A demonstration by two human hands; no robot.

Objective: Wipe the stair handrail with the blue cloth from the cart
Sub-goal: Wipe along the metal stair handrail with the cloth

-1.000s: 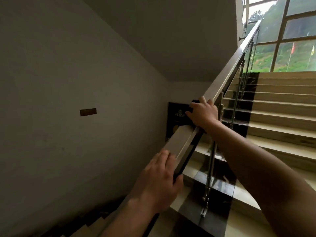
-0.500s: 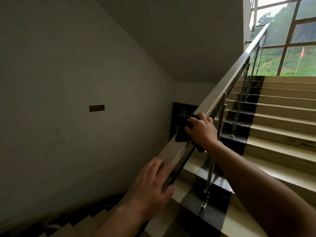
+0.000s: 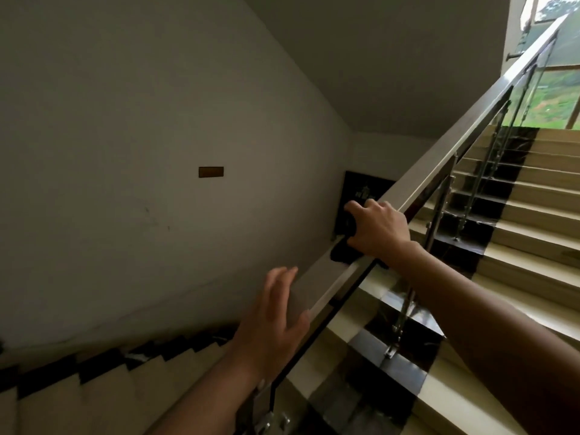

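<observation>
My right hand is clamped on the cloth over the handrail, left hand spread open beside it.

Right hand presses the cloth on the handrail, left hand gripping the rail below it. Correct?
Not quite. In the head view the left hand is open, fingers spread beside the handrail, not gripping it. The right hand does press the dark cloth on the rail.

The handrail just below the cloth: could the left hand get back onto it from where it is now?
Probably yes. The left hand hovers open right beside the handrail, with nothing between them. The right hand presses the dark cloth higher up the rail, so it leaves that lower stretch free.
</observation>
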